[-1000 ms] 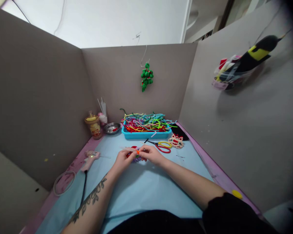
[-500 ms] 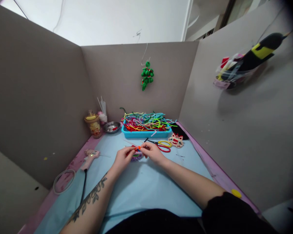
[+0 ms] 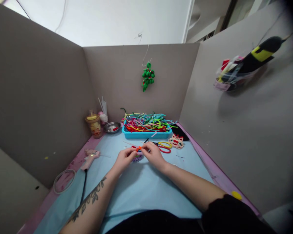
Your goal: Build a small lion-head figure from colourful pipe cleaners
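My left hand (image 3: 126, 157) and my right hand (image 3: 152, 154) meet over the middle of the table, fingertips pinched close together. Between them is a small orange pipe cleaner piece (image 3: 139, 149), gripped from both sides. Just below and behind the fingers shows a colourful fuzzy craft piece (image 3: 137, 158) with a purple fringe; the fingers hide much of it. Scissors (image 3: 165, 146) with one yellow and one red handle loop lie beyond my right hand, their blades partly covered. To their right rests a cream and red pipe cleaner face (image 3: 176, 141).
Behind the hands stands a blue tray (image 3: 146, 135) heaped with pipe cleaners. A pink glue gun (image 3: 90, 159) with its cord lies at left, near a lidded cup (image 3: 94, 126) and a metal bowl (image 3: 112, 127). Grey panels enclose three sides; a green ornament (image 3: 148, 77) hangs at the back.
Both hands stay pinched on the orange piece, with small finger shifts. Slightly less of the colourful craft piece shows beneath them. The whole view has shifted a little.
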### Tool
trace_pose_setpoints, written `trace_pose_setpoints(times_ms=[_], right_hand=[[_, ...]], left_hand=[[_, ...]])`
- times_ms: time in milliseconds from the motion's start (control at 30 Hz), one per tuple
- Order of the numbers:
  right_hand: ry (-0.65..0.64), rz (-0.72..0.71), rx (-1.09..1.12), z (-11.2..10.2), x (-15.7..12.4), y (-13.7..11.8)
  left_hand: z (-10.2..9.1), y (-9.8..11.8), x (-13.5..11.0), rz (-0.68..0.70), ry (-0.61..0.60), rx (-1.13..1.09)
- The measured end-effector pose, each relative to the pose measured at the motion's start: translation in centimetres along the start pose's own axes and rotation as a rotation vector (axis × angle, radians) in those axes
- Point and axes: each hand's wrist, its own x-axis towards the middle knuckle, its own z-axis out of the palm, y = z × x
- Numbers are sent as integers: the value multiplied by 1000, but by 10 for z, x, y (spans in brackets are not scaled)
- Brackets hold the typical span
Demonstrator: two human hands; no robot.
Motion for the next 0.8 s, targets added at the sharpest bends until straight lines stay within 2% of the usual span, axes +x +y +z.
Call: trace_pose_setpoints(times_ms=[367, 600, 800], right_hand=[[9, -317, -544, -5, -6, 4], [-5, -355, -558, -5, -6, 2], [-32, -390, -540, -2, -9, 6]], left_hand=[[3, -2, 0, -79, -24, -131], [5, -6, 2, -133, -15, -221], [7, -10, 4, -120, 75, -138]])
